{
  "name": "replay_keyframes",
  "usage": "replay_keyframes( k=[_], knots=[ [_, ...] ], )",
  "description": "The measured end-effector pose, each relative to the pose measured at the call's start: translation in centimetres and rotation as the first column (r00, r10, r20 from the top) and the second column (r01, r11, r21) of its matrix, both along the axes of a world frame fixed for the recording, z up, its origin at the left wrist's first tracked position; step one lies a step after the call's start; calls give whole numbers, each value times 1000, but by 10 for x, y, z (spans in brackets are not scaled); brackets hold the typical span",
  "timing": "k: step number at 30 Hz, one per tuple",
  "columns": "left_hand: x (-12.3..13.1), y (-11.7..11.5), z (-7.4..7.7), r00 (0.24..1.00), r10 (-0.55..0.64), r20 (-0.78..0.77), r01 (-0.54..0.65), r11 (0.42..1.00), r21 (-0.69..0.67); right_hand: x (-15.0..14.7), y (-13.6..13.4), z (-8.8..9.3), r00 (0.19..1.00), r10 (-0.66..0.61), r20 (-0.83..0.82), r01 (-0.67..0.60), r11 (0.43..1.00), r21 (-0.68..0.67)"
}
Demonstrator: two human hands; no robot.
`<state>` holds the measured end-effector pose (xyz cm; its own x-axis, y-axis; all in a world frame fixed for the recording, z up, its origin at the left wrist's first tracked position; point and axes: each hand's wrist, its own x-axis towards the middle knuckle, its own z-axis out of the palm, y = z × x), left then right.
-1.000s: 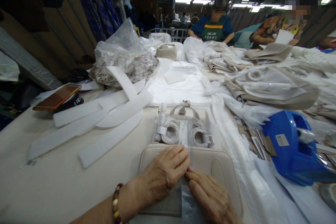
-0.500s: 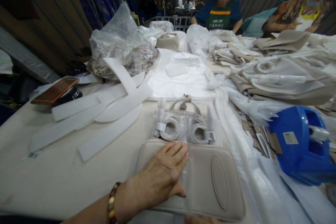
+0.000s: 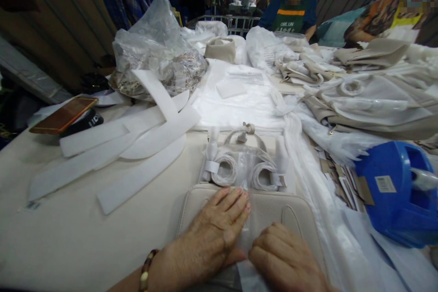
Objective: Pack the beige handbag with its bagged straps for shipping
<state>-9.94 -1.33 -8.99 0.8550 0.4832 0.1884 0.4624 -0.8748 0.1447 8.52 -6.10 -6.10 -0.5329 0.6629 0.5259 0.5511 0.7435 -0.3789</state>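
Cluttered workshop table [image 3: 68, 242]; at near side, beige bag [image 3: 268, 204] under left hand [image 3: 219, 228], flat and ungripping; clear strip [image 3: 249, 274] clamped in curled right hand [image 3: 287, 255], liable to crease if pulled crooked

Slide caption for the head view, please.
Left hand flat on a beige bag, right hand curled on a clear strip.

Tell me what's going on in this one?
A person's left hand lies flat on a beige bag, beside a clear strip running down its middle. The curled right hand is at the strip's near end; whether it grips it is hidden. Two coils sit just beyond the bag, white pieces lie to the left, and a blue dispenser stands to the right. Two people are across the table.
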Motion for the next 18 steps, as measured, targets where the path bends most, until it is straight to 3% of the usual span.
replay_keyframes(
  k=[4, 7, 18],
  knots=[
    [-1, 0, 0, 999, 3, 47, -5, 999, 36, 6, 33, 9, 1000, -13, -15, 12, 994, -106],
    [-1, 2, -2, 995, -13, 102, 6, 998, 68, 9, 46, 5, 998, -64, 12, 65, 991, -115],
    [6, 0, -39, 888, -52, 457, -41, 981, 191, 7, 53, -22, 972, -217, 90, 230, 958, -170]
  ],
)
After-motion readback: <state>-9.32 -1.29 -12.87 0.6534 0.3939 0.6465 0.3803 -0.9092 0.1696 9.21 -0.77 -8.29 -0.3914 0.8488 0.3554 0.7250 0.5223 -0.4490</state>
